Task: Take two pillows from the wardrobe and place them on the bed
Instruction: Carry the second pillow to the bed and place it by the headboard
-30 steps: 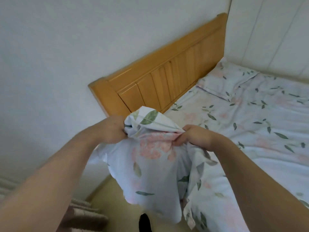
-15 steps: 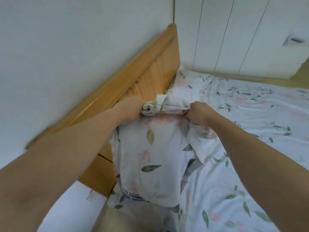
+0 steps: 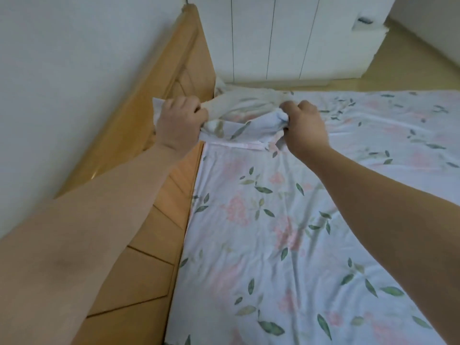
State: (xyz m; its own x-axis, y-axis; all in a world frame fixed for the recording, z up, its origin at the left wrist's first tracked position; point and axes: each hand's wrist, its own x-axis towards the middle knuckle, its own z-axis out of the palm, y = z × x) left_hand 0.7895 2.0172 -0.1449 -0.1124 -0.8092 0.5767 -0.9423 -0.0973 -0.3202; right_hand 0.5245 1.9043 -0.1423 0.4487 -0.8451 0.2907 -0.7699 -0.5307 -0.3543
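Note:
A floral pillow (image 3: 249, 210) with green leaves and pink flowers lies flat on the bed (image 3: 398, 135), its long side against the wooden headboard (image 3: 159, 220). My left hand (image 3: 179, 123) and my right hand (image 3: 303, 128) each grip the bunched fabric at the pillow's far end. A second floral pillow (image 3: 251, 102) lies just beyond my hands, in the bed's far corner by the headboard. Both of my forearms reach across the near pillow.
White wardrobe doors (image 3: 273, 38) stand shut directly behind the bed's far side. A white wall (image 3: 62, 70) runs along the left behind the headboard. Pale wooden floor (image 3: 410, 63) shows at the top right beside the wardrobe.
The pillow hung from my hands beside the bed's edge; it now lies on the mattress along the headboard. My hands moved forward toward the far pillow, still gripping.

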